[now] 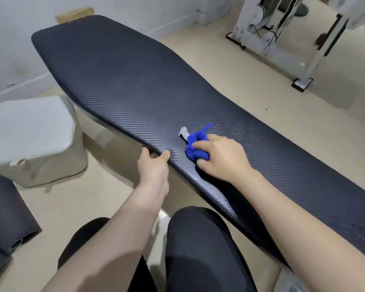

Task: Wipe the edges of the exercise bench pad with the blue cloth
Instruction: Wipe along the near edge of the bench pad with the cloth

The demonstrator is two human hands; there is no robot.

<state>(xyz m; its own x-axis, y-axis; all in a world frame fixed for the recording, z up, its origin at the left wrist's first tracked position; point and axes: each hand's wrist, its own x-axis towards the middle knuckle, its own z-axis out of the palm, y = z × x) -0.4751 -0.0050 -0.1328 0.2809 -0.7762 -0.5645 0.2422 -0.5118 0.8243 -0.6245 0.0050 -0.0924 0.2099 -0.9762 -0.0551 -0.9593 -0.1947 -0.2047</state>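
A long black exercise bench pad [122, 81] with a woven texture runs from the upper left to the lower right. On its top, near the near edge, lies a crumpled blue cloth [195, 145] with a small grey tag. My right hand [221, 158] grips the cloth and presses it onto the pad. Just to the left, my left hand [154, 167] holds the pad's near edge, thumb on top and fingers curled under the rim.
A pale grey cushioned box [33, 140] stands on the beige floor left of the bench. A rolled dark mat [6, 211] lies at the lower left. A white machine frame [282, 32] stands at the upper right. My knees [198, 239] are below the pad.
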